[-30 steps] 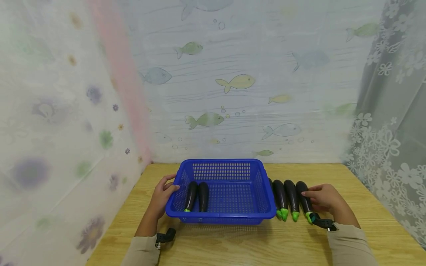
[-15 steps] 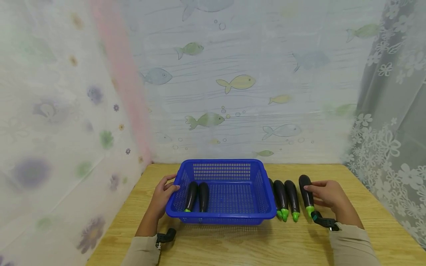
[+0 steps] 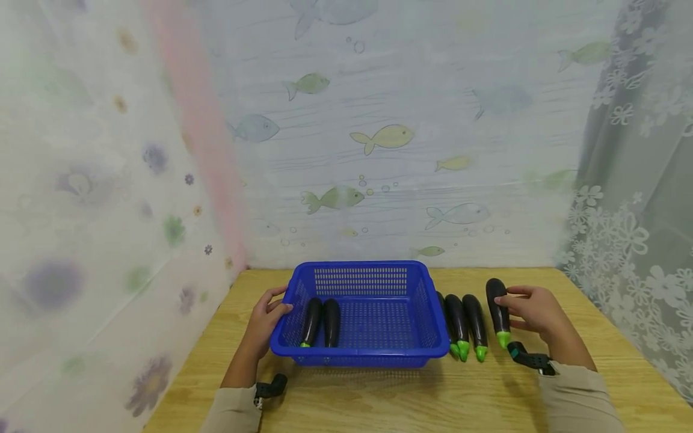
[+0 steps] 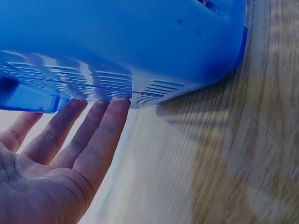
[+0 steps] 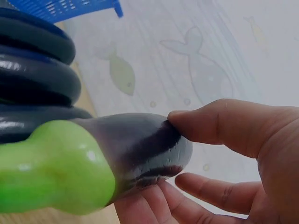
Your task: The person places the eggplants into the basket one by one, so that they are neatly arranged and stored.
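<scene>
Pinching the held eggplant between thumb and fingers: right hand, part-closed, gap set by the eggplant's girth. Thumb is on the near face of the dark body, fingers on the other side.

Orientation: green cap points back toward the person, rounded dark end points away toward the fish-print backdrop. Long axis runs mostly front-to-back, dark end skewed slightly left. Right wrist view agrees: cap nearest that camera, dark end out by the thumb tip. Location: right of the row of three eggplants, visibly apart from it. It looks raised over the wood table; clearance, can't tell.

Row is packed side by side just right of the blue basket, long axes roughly parallel to the held one, green caps also toward the person. Leftmost is partly hidden by the basket rim.

Left hand is on the basket's left side: thumb at the rim, fingers nearly straight with tips against the slotted outer wall, lightly gripping it. Inside, left part: two eggplants, side by side, axes front-to-back.
</scene>
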Demonstrator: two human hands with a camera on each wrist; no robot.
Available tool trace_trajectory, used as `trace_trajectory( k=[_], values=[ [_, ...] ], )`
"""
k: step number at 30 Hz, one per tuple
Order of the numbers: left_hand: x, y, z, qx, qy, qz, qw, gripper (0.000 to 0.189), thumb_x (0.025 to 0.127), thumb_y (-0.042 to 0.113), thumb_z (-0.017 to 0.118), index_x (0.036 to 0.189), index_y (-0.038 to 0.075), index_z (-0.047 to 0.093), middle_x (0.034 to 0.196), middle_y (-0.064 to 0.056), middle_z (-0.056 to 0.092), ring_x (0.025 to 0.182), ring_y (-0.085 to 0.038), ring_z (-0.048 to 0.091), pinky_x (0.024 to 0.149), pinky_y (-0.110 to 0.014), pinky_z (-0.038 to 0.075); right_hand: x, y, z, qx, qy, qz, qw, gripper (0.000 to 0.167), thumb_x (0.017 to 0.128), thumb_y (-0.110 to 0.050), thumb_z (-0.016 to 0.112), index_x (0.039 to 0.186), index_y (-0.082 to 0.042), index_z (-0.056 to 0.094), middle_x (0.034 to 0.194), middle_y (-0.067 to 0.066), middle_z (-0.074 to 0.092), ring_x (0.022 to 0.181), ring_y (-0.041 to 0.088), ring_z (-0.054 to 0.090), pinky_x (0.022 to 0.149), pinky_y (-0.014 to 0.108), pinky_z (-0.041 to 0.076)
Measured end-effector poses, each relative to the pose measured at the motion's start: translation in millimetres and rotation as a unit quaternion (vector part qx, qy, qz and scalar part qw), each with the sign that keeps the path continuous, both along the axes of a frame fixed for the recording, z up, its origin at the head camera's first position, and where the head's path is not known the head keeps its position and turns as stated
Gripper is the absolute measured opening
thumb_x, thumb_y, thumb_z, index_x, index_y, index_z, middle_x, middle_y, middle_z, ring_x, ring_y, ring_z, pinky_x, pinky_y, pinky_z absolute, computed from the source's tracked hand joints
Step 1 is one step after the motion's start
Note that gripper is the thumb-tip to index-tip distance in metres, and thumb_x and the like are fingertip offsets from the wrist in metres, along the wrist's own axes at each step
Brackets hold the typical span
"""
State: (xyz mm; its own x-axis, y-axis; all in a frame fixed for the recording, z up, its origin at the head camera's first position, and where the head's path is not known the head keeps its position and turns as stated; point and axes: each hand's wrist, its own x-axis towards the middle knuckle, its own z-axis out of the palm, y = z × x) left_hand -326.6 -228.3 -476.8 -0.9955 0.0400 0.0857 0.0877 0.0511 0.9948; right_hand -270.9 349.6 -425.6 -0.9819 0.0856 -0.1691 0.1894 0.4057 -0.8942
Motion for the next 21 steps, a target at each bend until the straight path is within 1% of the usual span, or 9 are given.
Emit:
trace_trajectory(
  k=[3, 5, 9, 14, 21],
  values=[
    [0.4, 0.2, 0.3, 0.003, 0.002, -0.001, 1.0000, 0.051, 0.099, 0.016, 0.065, 0.148, 0.016, 0.051, 0.140, -0.027, 0.061, 0.116, -0.041, 0.069, 0.084, -0.049, 0.063, -0.9, -3.5, 4.7, 0.001, 0.000, 0.006, 1.0000, 0.086, 0.102, -0.038, 0.064, 0.159, 0.009, 0.021, 0.155, 0.040, 0.033, 0.139, 0.054, 0.044, 0.090, 0.042, 0.062],
    [1.0, 0.3, 0.5, 0.001, 0.003, -0.001, 1.0000, 0.051, 0.099, 0.016, 0.065, 0.148, 0.016, 0.050, 0.141, -0.028, 0.061, 0.117, -0.042, 0.069, 0.085, -0.049, 0.063, -1.2, -6.5, 8.2, 0.004, 0.001, 0.011, 0.9999, 0.087, 0.102, -0.039, 0.064, 0.160, 0.008, 0.021, 0.156, 0.039, 0.032, 0.138, 0.053, 0.045, 0.091, 0.042, 0.062],
    [1.2, 0.5, 0.5, 0.000, 0.004, -0.002, 1.0000, 0.051, 0.100, 0.016, 0.065, 0.149, 0.016, 0.050, 0.141, -0.028, 0.060, 0.118, -0.043, 0.068, 0.086, -0.050, 0.063, -2.4, -13.7, 15.0, 0.007, 0.009, 0.018, 0.9998, 0.086, 0.101, -0.040, 0.065, 0.160, 0.006, 0.023, 0.156, 0.039, 0.034, 0.136, 0.053, 0.048, 0.091, 0.043, 0.062],
    [-0.7, -0.5, -1.6, -0.004, 0.010, -0.001, 0.9999, 0.051, 0.100, 0.016, 0.064, 0.148, 0.015, 0.050, 0.140, -0.028, 0.061, 0.117, -0.042, 0.068, 0.086, -0.050, 0.063, -5.4, -25.7, 21.1, 0.005, 0.022, 0.027, 0.9994, 0.082, 0.101, -0.038, 0.065, 0.159, 0.006, 0.026, 0.154, 0.038, 0.037, 0.134, 0.054, 0.049, 0.088, 0.042, 0.063],
    [-2.8, -2.3, -3.7, -0.005, 0.007, 0.005, 1.0000, 0.049, 0.099, 0.017, 0.065, 0.146, 0.017, 0.052, 0.138, -0.026, 0.063, 0.115, -0.039, 0.070, 0.084, -0.048, 0.063, -10.8, -41.2, 25.8, 0.004, 0.024, 0.033, 0.9992, 0.082, 0.100, -0.037, 0.067, 0.159, 0.004, 0.028, 0.153, 0.037, 0.039, 0.134, 0.054, 0.050, 0.089, 0.043, 0.062]
  ],
)
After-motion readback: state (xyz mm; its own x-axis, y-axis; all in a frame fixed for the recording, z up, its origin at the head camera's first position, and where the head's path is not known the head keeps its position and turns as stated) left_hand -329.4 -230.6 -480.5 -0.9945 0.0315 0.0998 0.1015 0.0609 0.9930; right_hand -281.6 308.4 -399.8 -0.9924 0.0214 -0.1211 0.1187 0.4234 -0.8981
